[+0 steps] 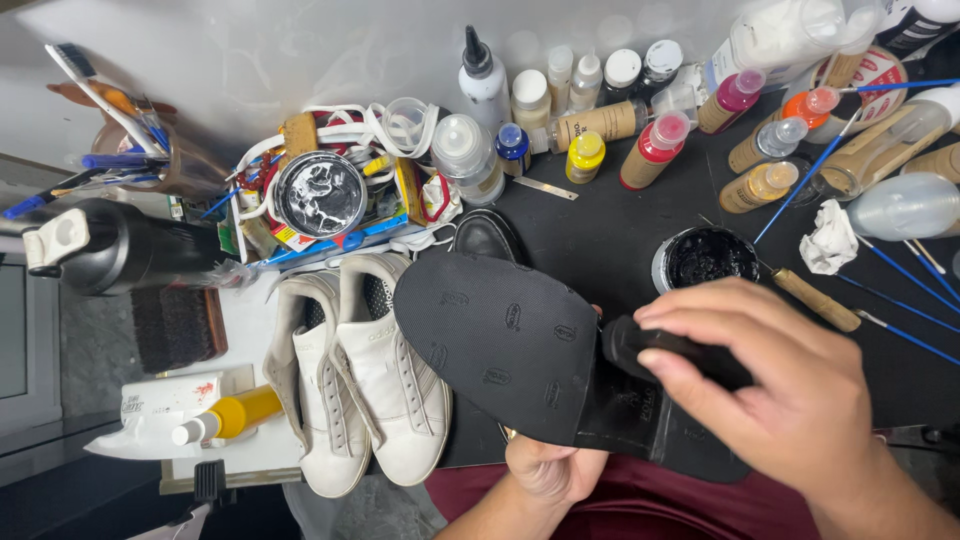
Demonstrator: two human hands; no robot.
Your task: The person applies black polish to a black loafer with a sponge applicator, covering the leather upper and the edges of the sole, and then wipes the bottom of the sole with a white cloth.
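Black shoe [520,350] lying sole-up, held above lap, toe pointing up-left toward white sneakers, heel end sitting lower right. Sole matte black rubber, stamped with small oval marks, looking clean and flat. Black dauber [660,350], short and dark, pressing against sole near waist, rounded tip facing left, handle end hiding under fingers. Second shoe's glossy toe peeking out behind sole.
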